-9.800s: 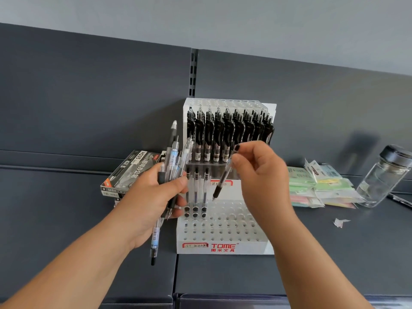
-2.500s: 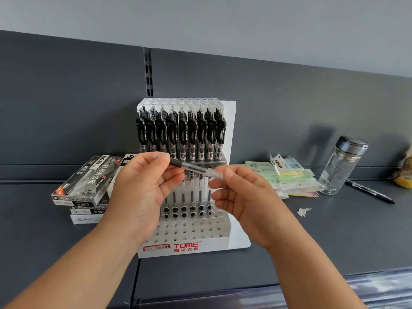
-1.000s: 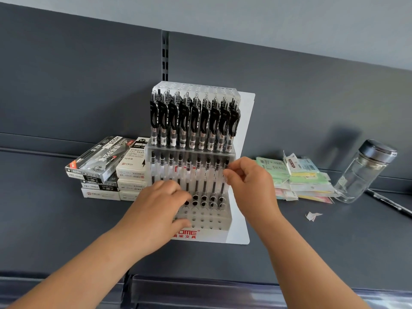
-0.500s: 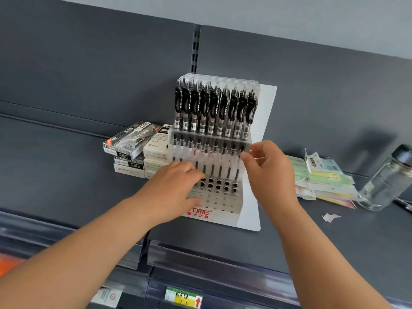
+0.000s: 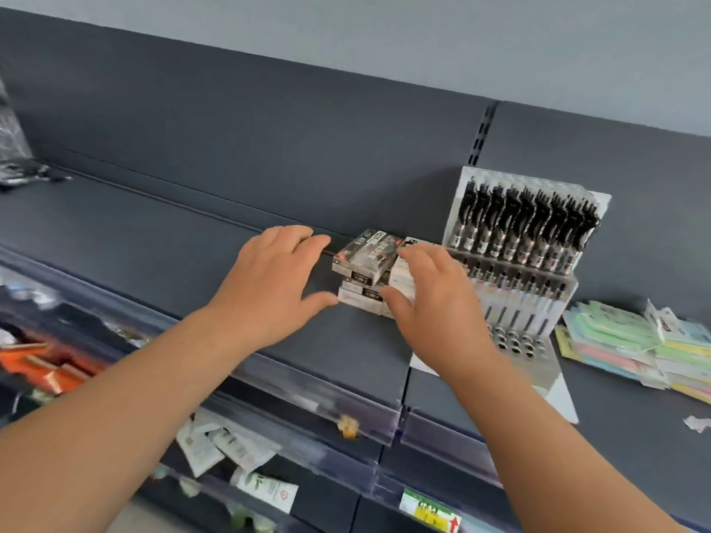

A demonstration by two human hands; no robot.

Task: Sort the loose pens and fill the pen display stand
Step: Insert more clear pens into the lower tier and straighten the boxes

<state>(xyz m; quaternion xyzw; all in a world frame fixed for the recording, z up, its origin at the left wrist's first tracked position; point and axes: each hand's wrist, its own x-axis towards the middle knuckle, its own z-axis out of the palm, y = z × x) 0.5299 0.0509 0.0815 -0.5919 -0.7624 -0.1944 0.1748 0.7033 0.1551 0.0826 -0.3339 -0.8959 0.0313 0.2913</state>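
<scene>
The white pen display stand (image 5: 538, 363) sits on the grey shelf, right of centre. Black-capped pens (image 5: 527, 225) fill its top row and clear-barrelled pens (image 5: 511, 302) stand in the row below; the front holes are bare. Left of it lies a stack of pen boxes (image 5: 363, 255). My left hand (image 5: 269, 286) is spread just left of the stack, with its thumb tip at the bottom box. My right hand (image 5: 434, 302) closes over the white boxes on the stack's right side, fingers on top and thumb in front. Neither hand holds a pen.
Packs of coloured sticky notes (image 5: 615, 336) lie right of the stand, with a paper scrap (image 5: 696, 423) nearer the front. The shelf's clear front rail (image 5: 307, 402) runs below my wrists. Lower shelves hold small sachets (image 5: 238, 452), orange packs (image 5: 38, 371) and a price label (image 5: 429, 515).
Both hands left the stand and moved left to the stack of pen boxes. My view swung left and down, so the stand now sits to the right.
</scene>
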